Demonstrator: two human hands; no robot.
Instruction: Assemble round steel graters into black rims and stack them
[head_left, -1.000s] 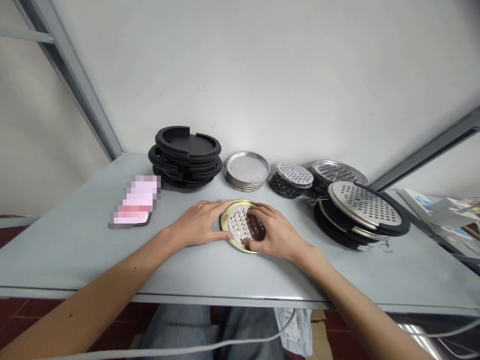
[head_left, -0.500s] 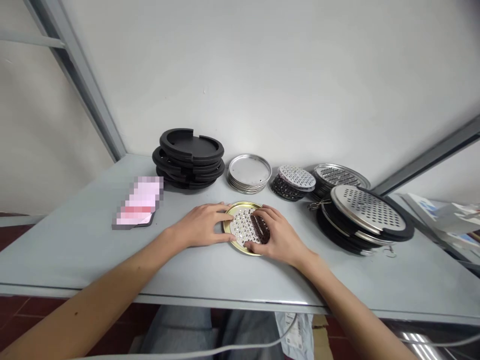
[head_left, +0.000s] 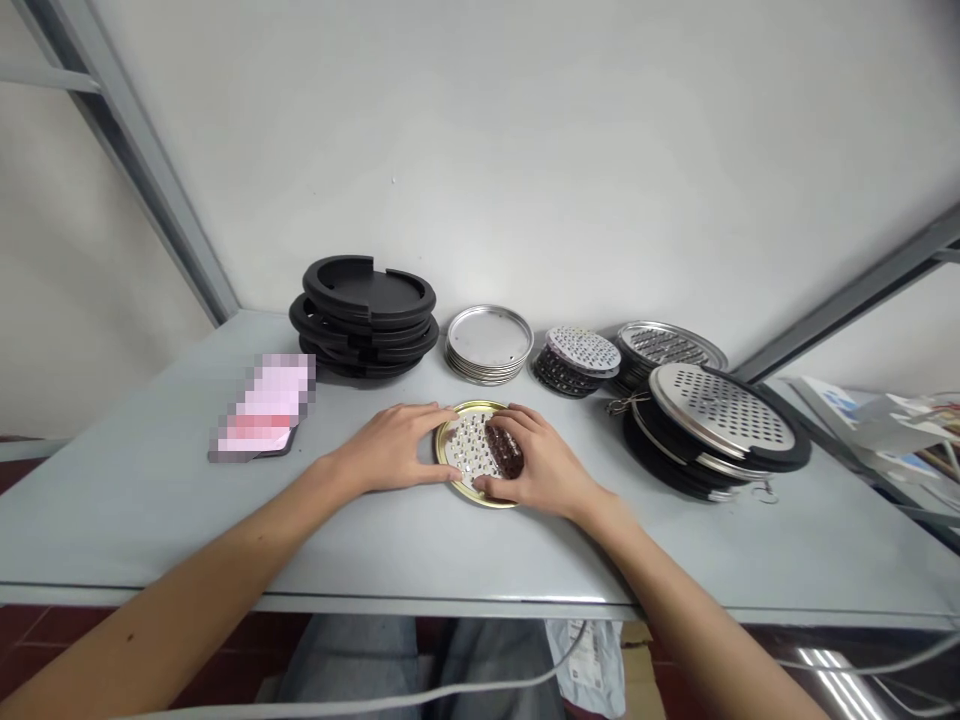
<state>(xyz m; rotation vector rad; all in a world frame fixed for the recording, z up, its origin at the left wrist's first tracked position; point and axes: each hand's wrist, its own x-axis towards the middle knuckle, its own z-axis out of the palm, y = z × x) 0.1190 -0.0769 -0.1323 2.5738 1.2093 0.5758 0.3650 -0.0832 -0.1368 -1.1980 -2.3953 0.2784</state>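
Observation:
A gold-rimmed round metal lid [head_left: 454,418] lies flat on the grey table [head_left: 150,500] in front of me. A perforated silver disc [head_left: 475,448] sits inside it. My left hand [head_left: 394,448] rests on the lid's left edge, fingers curled against the rim. My right hand [head_left: 536,462] covers the right half, fingers pressed on the disc. Behind them stand a stack of plain silver lids [head_left: 489,343] and a small stack of perforated discs [head_left: 576,358].
A stack of black rings [head_left: 365,313] stands at the back left. Larger perforated metal plates on black rings [head_left: 716,425] pile up at the right, with another metal plate [head_left: 669,347] behind. A blurred pink item [head_left: 262,408] lies at the left. The table's front edge is near me.
Both hands stay on the lid and disc; the fingers have shifted slightly around the rim. The view has swayed a little.

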